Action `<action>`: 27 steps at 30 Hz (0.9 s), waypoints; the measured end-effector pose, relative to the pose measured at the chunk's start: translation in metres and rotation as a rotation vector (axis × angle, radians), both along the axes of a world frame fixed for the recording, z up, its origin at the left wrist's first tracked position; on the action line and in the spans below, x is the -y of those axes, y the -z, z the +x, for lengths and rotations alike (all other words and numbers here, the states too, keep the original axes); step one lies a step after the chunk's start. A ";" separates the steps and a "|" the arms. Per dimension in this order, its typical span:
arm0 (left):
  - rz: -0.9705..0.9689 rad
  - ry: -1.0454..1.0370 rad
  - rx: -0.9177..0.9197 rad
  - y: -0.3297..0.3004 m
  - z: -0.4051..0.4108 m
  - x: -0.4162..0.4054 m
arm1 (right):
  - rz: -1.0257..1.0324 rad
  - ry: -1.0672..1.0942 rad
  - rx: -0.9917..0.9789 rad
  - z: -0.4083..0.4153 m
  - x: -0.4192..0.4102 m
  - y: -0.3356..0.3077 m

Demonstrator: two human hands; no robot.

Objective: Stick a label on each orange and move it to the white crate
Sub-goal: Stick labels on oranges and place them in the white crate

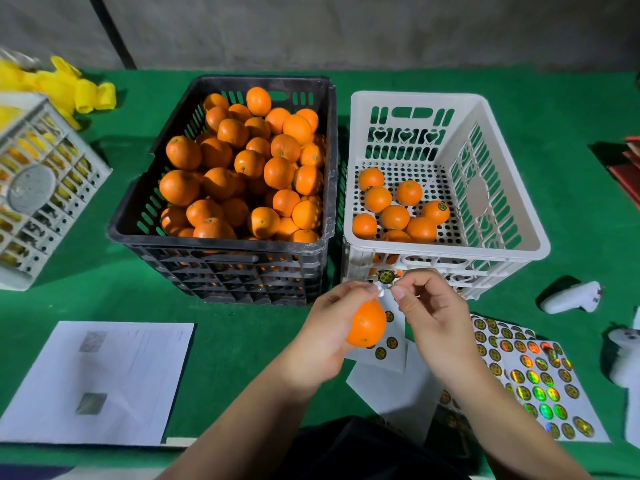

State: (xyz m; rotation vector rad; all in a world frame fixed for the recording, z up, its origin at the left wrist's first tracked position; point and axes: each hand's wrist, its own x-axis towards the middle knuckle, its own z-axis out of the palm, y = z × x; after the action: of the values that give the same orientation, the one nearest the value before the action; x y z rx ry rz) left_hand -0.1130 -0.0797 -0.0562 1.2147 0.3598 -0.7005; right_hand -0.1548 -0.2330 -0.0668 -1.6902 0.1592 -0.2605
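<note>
My left hand (322, 336) grips an orange (367, 323) in front of the two crates and also pinches a small strip of label backing at its fingertips. My right hand (433, 310) pinches the same strip, from which a round dark label (385, 276) stands up. The black crate (221, 251) on the left is piled with oranges (242, 168). The white crate (446, 254) on the right holds several oranges (398, 209); one shows a label on top. Sheets of round shiny labels (530, 379) lie on the green table at the right.
A printed paper sheet (100, 382) lies at the front left. A grey crate (41, 188) and yellow bags (65, 84) are at the far left. Two white controllers (571, 297) (623, 355) rest at the right edge. Blank backing sheets (391, 386) lie under my hands.
</note>
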 end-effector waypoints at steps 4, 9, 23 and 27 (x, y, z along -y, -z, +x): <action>0.057 -0.044 -0.042 0.004 0.003 -0.004 | 0.107 0.087 0.004 0.000 0.005 0.001; 0.089 -0.123 0.032 0.004 0.005 -0.012 | 0.165 0.011 -0.048 0.001 0.014 -0.018; -0.014 -0.331 0.100 0.003 -0.004 0.002 | -0.089 -0.256 -0.339 0.009 -0.013 -0.022; -0.108 -0.309 0.105 -0.001 -0.007 0.002 | -0.021 -0.309 -0.460 0.007 -0.010 -0.020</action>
State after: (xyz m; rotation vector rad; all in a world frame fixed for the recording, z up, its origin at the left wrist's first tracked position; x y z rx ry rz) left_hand -0.1199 -0.0813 -0.0556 1.0593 0.4069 -0.3831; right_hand -0.1479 -0.2229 -0.0467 -1.7460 0.2318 0.3622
